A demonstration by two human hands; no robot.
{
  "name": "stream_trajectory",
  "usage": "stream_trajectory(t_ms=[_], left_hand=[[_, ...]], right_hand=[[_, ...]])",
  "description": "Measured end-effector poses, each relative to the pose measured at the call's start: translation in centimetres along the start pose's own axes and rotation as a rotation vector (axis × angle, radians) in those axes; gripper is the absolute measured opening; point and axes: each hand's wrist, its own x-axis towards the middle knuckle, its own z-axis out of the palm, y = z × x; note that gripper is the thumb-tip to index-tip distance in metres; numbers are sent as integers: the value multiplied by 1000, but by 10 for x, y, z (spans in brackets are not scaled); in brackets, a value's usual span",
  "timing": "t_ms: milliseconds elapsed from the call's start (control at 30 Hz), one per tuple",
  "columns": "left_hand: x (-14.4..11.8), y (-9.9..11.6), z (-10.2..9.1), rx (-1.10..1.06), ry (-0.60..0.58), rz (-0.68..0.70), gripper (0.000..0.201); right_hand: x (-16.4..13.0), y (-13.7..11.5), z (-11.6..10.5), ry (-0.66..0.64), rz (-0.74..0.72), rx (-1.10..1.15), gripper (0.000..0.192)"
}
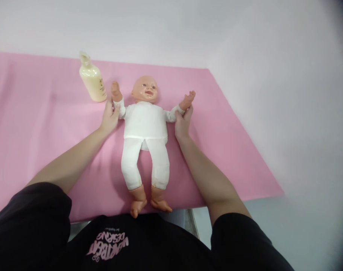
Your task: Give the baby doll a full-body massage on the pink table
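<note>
A baby doll (145, 122) in a white top and white trousers lies on its back, head away from me and bare feet toward me. Both its arms are spread out and raised. My left hand (110, 117) is closed around the doll's forearm on the left side, thumb on the white sleeve. On the right side, my right hand (183, 122) grips the other forearm just below the doll's hand. Parts of my fingers are hidden behind the doll's arms.
The doll rests on a pink-covered table (216, 150). A cream-coloured pump bottle (93, 81) stands at the back left, close to my left hand. White walls (160, 30) border the table at the back and right. The table's front edge is against my body.
</note>
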Motion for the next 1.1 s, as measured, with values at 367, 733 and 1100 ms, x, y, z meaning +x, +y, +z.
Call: stream_trajectory(t_ms=[367, 733, 1100], left_hand=[[-11, 47, 2, 396, -299, 247, 64], [-9, 42, 3, 223, -190, 174, 70], [-1, 11, -1, -17, 54, -28, 71]], right_hand=[[-18, -51, 11, -338, -194, -139, 52], [-19, -56, 13, -301, -198, -111, 59], [-2, -25, 2, -50, -147, -123, 69]])
